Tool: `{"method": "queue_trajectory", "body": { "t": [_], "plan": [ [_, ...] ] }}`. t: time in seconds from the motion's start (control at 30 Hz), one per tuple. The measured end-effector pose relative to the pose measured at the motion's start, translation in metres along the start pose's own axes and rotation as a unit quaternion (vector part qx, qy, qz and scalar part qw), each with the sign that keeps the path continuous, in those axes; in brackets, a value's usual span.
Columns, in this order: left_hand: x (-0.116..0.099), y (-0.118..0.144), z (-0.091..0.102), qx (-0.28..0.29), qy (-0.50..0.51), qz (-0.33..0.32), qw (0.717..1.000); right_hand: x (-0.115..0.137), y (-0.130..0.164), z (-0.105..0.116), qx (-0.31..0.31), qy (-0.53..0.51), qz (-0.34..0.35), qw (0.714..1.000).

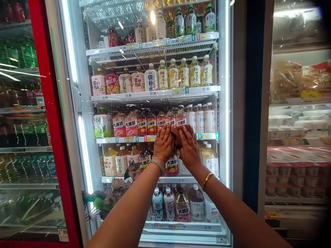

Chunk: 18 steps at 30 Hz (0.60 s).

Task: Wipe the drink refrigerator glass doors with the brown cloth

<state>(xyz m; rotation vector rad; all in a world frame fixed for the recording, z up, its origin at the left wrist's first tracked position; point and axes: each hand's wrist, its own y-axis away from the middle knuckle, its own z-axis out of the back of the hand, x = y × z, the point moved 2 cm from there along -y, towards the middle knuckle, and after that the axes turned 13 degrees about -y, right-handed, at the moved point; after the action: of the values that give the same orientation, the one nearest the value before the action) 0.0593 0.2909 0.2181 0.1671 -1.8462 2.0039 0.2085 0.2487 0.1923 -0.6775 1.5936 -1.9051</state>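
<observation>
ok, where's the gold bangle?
Head view, below and right of centre: the gold bangle circles the wrist of the right hand, across from the pale bracelet by the left hand.

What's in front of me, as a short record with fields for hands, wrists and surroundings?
Left hand: raised, at the left of a dark brown item
Right hand: raised, at the item's right
Item: between the hands, mostly covered; exact kind unclear
Left wrist: pale round bangle
Right wrist: gold-coloured round bangle
Ahead: tall white-framed drinks fridge, labelled plastic bottles on white wire shelves
Left side: red-framed cooler with bottles
Right side: shelved packaged goods
</observation>
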Motion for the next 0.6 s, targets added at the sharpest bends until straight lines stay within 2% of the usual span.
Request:
{"method": "queue_trajectory", "body": {
  "t": [0.13, 0.23, 0.4, 0.6],
  "plan": [
    [0.005, 0.005, -0.006, -0.03, -0.008, 0.042, 0.999, 0.012, -0.022, -0.015, -0.028, -0.001, -0.015, 1.0],
    [0.006, 0.007, -0.007, -0.04, -0.008, 0.056, 0.998, 0.014, -0.013, -0.021, -0.006, 0.009, 0.009, 1.0],
    [0.004, 0.005, -0.002, -0.036, -0.006, 0.05, 0.998, 0.005, 0.009, -0.009, 0.02, 0.024, 0.035, 0.999],
    [0.004, 0.004, 0.001, -0.025, 0.016, 0.053, 0.998, 0.004, -0.006, -0.005, 0.023, 0.017, 0.008, 1.0]
  ]
}}
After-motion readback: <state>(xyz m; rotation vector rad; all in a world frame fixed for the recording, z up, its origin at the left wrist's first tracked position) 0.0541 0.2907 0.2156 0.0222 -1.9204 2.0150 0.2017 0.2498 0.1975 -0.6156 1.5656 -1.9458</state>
